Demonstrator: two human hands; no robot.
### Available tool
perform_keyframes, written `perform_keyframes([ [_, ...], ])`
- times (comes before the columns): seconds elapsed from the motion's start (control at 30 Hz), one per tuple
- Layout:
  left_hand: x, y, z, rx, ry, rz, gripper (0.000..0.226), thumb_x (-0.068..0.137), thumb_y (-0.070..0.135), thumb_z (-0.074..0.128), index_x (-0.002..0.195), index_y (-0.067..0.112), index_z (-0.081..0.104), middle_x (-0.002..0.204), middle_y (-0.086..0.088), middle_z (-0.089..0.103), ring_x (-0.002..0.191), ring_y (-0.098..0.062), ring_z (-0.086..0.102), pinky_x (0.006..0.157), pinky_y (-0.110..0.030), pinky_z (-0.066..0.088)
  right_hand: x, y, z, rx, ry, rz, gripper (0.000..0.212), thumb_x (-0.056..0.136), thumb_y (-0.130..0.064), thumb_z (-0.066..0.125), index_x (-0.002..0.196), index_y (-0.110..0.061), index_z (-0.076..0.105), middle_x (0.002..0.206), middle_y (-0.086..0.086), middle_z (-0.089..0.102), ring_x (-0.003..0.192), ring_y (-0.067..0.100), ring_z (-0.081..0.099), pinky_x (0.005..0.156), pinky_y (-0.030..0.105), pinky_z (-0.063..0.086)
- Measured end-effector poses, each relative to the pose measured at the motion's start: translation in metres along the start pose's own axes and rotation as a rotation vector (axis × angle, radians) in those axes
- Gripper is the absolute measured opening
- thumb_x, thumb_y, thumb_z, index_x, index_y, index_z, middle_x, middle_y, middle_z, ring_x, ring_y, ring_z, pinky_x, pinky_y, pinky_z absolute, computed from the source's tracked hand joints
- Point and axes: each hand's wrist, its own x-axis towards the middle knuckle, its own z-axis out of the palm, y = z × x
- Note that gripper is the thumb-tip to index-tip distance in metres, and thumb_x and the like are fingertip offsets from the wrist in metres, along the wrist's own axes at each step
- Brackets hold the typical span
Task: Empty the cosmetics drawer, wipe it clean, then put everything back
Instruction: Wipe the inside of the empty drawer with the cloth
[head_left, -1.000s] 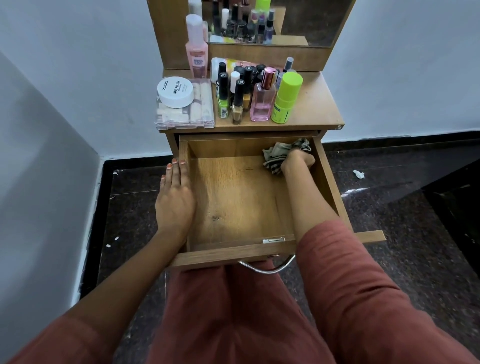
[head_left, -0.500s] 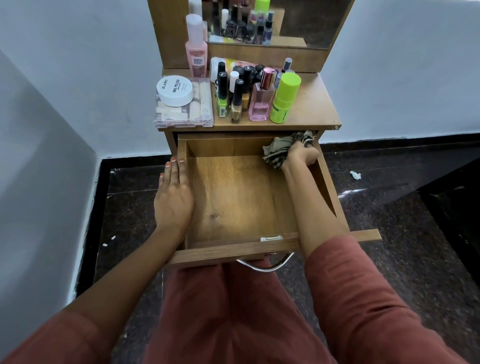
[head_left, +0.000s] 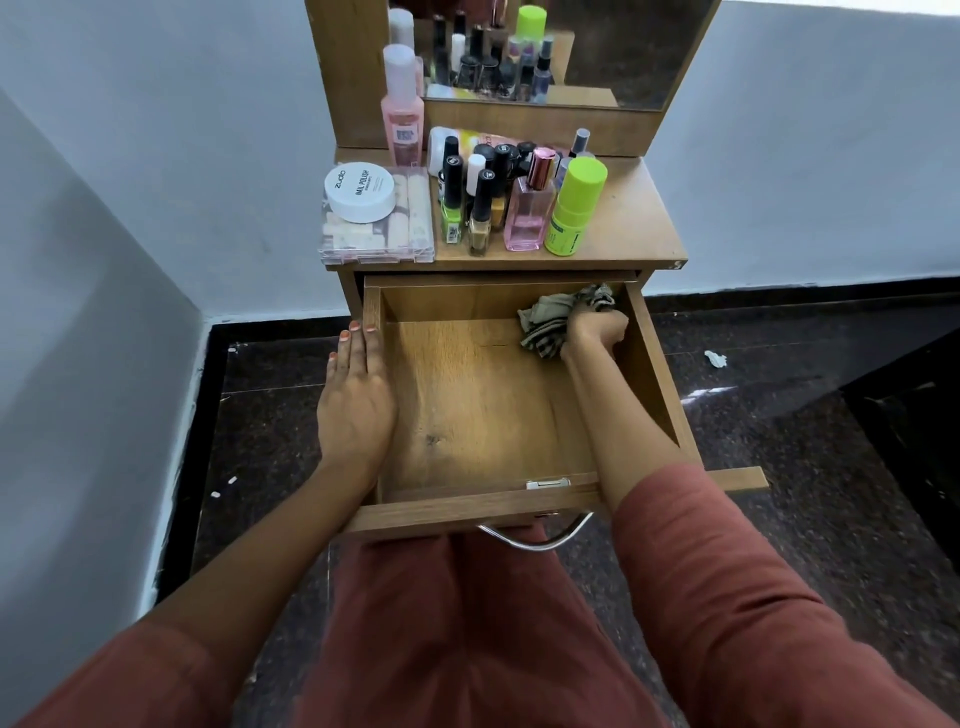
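Note:
The wooden drawer (head_left: 467, 405) is pulled out and holds nothing but a crumpled checked cloth (head_left: 550, 317) in its far right corner. My right hand (head_left: 597, 330) grips that cloth against the drawer's bottom and right wall. My left hand (head_left: 356, 400) rests flat, fingers straight, on the drawer's left wall. The cosmetics stand on the dresser top (head_left: 634, 223): a white nail polish jar (head_left: 359, 191) on a clear case (head_left: 376, 228), several nail polish bottles (head_left: 480, 208), a pink perfume bottle (head_left: 529, 213), a lime green bottle (head_left: 574, 208) and a tall pink bottle (head_left: 401, 104).
A mirror (head_left: 566, 52) rises behind the cosmetics. Grey walls close in on the left and behind. The floor (head_left: 831, 415) is dark stone with a scrap of white paper (head_left: 714, 358) to the right. A metal handle (head_left: 535, 540) hangs from the drawer front, above my knees.
My right hand moved the cloth within the far right corner, up toward the back wall and then slightly forward again. My left hand has stayed on the left wall.

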Motion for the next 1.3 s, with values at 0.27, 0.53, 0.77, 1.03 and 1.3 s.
perform_keyframes([
  [0.27, 0.0, -0.002, 0.006, -0.003, 0.016, 0.035, 0.047, 0.096, -0.002, 0.025, 0.142, -0.005, 0.017, 0.149, -0.025, 0.02, 0.142, -0.033, 0.017, 0.116, -0.04, 0.015, -0.061, 0.046, 0.043, -0.462, -0.323, -0.461, 0.025, 0.085, -0.004, 0.057, 0.107, 0.009, 0.059, 0.112, 0.023, 0.062, 0.103, 0.031, 0.06, 0.089, 0.033, 0.05],
  [0.53, 0.002, -0.005, 0.008, 0.0, 0.012, 0.04, 0.047, 0.096, 0.0, 0.025, 0.142, -0.004, 0.017, 0.15, -0.025, 0.019, 0.142, -0.032, 0.017, 0.116, -0.039, 0.014, -0.031, 0.032, 0.025, -0.415, -0.239, -0.412, 0.035, 0.082, -0.013, 0.066, 0.111, 0.006, 0.059, 0.116, 0.019, 0.06, 0.105, 0.03, 0.059, 0.098, 0.037, 0.047],
  [0.77, 0.001, -0.004, 0.007, -0.001, 0.006, 0.043, 0.047, 0.097, 0.002, 0.026, 0.142, -0.004, 0.016, 0.15, -0.024, 0.019, 0.142, -0.031, 0.017, 0.116, -0.038, 0.014, -0.005, -0.002, -0.003, -0.2, 0.047, -0.331, 0.04, 0.086, -0.003, 0.055, 0.124, 0.001, 0.042, 0.132, 0.018, 0.041, 0.118, 0.032, 0.048, 0.098, 0.034, 0.039],
  [1.03, 0.001, -0.004, 0.007, 0.003, 0.002, 0.037, 0.047, 0.097, 0.001, 0.023, 0.143, -0.002, 0.013, 0.151, -0.023, 0.016, 0.143, -0.03, 0.015, 0.117, -0.037, 0.011, -0.07, 0.041, 0.041, -0.562, -0.217, -0.655, 0.039, 0.082, 0.001, 0.057, 0.119, -0.006, 0.051, 0.132, 0.012, 0.042, 0.118, 0.029, 0.046, 0.1, 0.032, 0.039],
  [1.3, 0.001, -0.004, 0.004, 0.008, -0.012, 0.013, 0.048, 0.097, 0.002, 0.021, 0.144, 0.0, 0.012, 0.152, -0.02, 0.014, 0.144, -0.027, 0.012, 0.117, -0.035, 0.01, -0.086, 0.055, 0.058, -0.431, -0.323, -0.643, 0.028, 0.077, 0.007, 0.058, 0.103, -0.002, 0.055, 0.115, 0.018, 0.048, 0.099, 0.035, 0.055, 0.091, 0.041, 0.047],
])
